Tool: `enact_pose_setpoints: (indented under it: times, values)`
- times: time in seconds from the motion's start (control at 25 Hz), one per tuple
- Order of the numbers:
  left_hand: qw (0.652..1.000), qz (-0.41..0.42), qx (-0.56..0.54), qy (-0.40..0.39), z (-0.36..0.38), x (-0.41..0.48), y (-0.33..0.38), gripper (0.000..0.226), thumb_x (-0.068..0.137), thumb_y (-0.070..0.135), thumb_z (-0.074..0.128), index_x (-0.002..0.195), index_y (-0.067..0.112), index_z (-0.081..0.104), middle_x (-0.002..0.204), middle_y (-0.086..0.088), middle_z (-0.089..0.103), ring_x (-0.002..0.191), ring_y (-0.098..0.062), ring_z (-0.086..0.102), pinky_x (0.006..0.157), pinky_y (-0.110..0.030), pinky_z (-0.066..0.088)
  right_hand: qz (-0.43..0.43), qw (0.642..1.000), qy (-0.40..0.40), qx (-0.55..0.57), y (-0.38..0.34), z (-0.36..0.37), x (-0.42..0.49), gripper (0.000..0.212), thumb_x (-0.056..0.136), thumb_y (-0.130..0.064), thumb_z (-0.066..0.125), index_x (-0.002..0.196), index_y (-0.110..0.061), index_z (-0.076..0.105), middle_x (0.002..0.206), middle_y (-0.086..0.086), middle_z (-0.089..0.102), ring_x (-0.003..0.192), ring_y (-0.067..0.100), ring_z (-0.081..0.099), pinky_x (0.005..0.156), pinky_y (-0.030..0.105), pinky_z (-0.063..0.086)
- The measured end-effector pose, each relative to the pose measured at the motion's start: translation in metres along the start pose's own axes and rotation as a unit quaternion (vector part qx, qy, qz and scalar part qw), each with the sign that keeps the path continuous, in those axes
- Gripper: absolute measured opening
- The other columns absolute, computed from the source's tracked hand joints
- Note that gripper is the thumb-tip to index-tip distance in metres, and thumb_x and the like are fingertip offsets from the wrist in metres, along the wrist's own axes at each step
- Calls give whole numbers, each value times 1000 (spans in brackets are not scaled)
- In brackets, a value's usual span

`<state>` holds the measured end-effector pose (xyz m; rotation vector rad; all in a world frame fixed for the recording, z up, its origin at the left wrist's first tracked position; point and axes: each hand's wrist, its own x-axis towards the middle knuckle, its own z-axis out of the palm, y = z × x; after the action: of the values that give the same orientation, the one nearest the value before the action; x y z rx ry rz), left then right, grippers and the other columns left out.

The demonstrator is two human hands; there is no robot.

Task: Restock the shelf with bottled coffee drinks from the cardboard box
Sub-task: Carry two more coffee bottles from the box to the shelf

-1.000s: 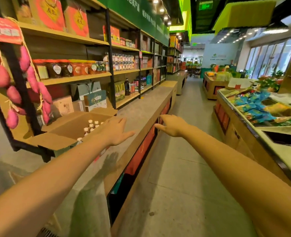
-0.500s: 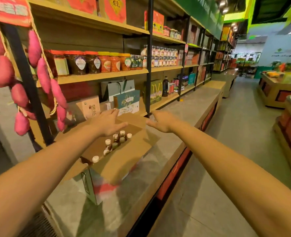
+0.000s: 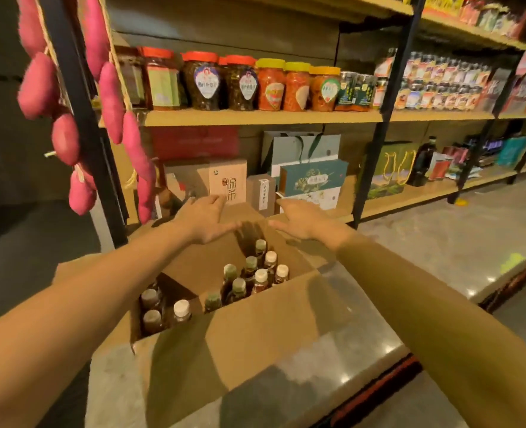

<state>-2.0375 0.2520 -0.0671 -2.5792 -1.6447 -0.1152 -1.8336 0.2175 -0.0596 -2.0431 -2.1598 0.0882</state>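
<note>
An open cardboard box (image 3: 255,335) stands on the grey counter in front of me, its flaps folded outward. Several bottled coffee drinks (image 3: 249,276) with white and green caps stand upright inside, a few more at the box's left end. My left hand (image 3: 204,219) and my right hand (image 3: 298,219) reach over the far side of the box, fingers straight, palms down, holding nothing. Both hover just in front of the lower shelf (image 3: 409,197), which carries gift boxes and bags.
Jars with red, yellow and orange lids line the upper shelf (image 3: 255,117). Pink sweet potatoes (image 3: 110,97) hang on ropes at the left by a black upright post (image 3: 79,125). A second black post (image 3: 379,128) divides the shelving. The grey counter (image 3: 440,242) stretches to the right.
My view has turned from the aisle to the shelf and closed in on the box. Both hands moved forward and together over its far edge, still holding nothing.
</note>
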Motion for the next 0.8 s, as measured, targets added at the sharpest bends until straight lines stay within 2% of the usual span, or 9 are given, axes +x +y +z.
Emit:
enact_pose_setpoints:
  times: [0.16, 0.24, 0.4, 0.48, 0.6, 0.8]
  values:
    - [994, -104, -17, -28, 11, 24, 14, 80, 91, 61, 31, 150, 10, 12, 157, -11, 18, 145, -27, 18, 119, -44, 14, -85, 995, -54, 23, 30, 8, 57, 54, 92, -47, 47, 139, -20, 40, 140, 9, 49, 125, 29, 49, 99, 41, 41]
    - [987, -150, -29, -40, 19, 27, 21, 78, 92, 60, 32, 150, 12, 12, 158, -9, 17, 145, -27, 18, 118, -42, 13, -129, 987, -88, 27, 37, 18, 75, 52, 90, -51, 47, 133, -22, 44, 135, 8, 53, 120, 28, 52, 97, 42, 45]
    - [970, -222, -44, -86, 55, 28, 22, 78, 91, 61, 37, 150, 16, 13, 158, -8, 17, 144, -29, 20, 117, -42, 14, -184, 969, -150, 68, 38, 59, 99, 55, 91, -43, 52, 137, -16, 40, 138, 9, 48, 126, 29, 48, 102, 45, 42]
    - [962, -243, -58, -107, 79, 29, 18, 79, 89, 61, 39, 150, 17, 14, 157, -8, 21, 143, -30, 24, 116, -43, 16, -185, 960, -181, 105, 37, 81, 103, 58, 91, -39, 54, 140, -12, 38, 142, 11, 44, 130, 30, 43, 106, 44, 38]
    - [950, -250, -119, -143, 117, 28, 14, 78, 90, 57, 43, 150, 17, 13, 157, -9, 21, 141, -29, 27, 116, -42, 23, -142, 952, -215, 162, 39, 119, 105, 58, 93, -32, 55, 141, -7, 34, 145, 12, 41, 132, 29, 40, 108, 39, 36]
    - [930, -240, -232, -156, 160, 39, 9, 76, 92, 43, 52, 150, 14, 13, 156, -11, 21, 143, -27, 22, 115, -36, 22, -98, 944, -227, 220, 37, 167, 116, 61, 91, -28, 58, 143, -7, 32, 149, 11, 36, 137, 28, 34, 109, 36, 30]
